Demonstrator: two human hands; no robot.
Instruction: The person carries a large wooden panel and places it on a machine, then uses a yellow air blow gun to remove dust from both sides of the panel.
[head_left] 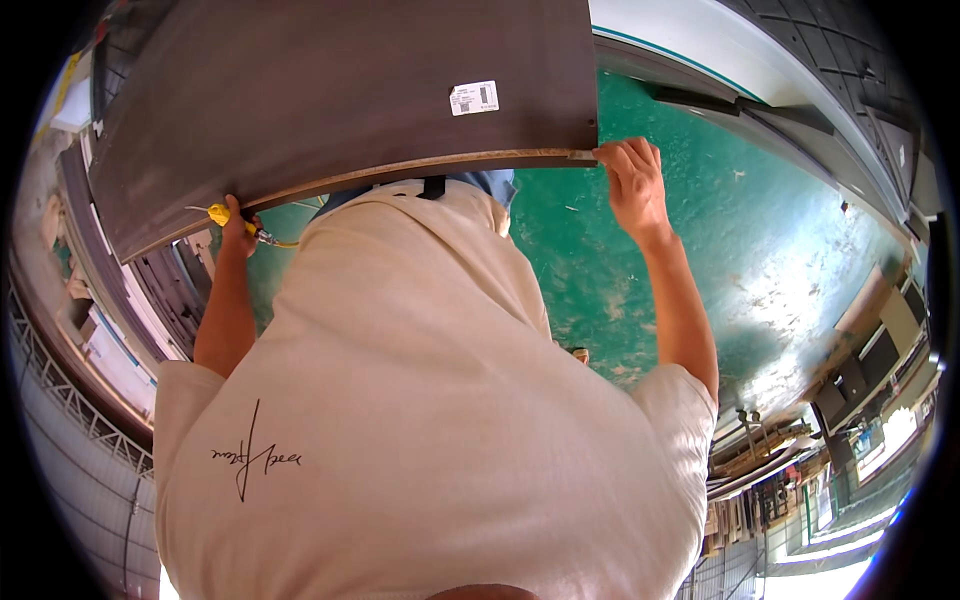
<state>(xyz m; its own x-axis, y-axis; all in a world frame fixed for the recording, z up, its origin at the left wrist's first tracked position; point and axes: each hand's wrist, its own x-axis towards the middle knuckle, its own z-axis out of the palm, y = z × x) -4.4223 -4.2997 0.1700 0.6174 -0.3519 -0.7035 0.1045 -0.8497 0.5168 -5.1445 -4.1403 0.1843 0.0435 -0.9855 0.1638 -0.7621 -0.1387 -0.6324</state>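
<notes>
A large dark brown panel (330, 80) lies in front of me with a white printed label (473, 98) on its top. Along its near side runs a raw, lighter brown edge (400, 163). My left hand (236, 232) is closed around a yellow air blow gun (218, 214) with a thin nozzle and a metal fitting, beside the panel's near left part. A yellow hose (287, 244) trails from it toward my body. At the near right corner my right hand (634, 185) has its fingers pinched together against the panel's edge; what they hold, if anything, is too small to make out.
Green floor (600, 260) with pale scuffs and dust spreads to the right. Dark panels (740, 110) lie at the far right, near a long white surface (690, 40). Stacked boards (750, 460) stand at the lower right, and more panels (165, 290) at the left.
</notes>
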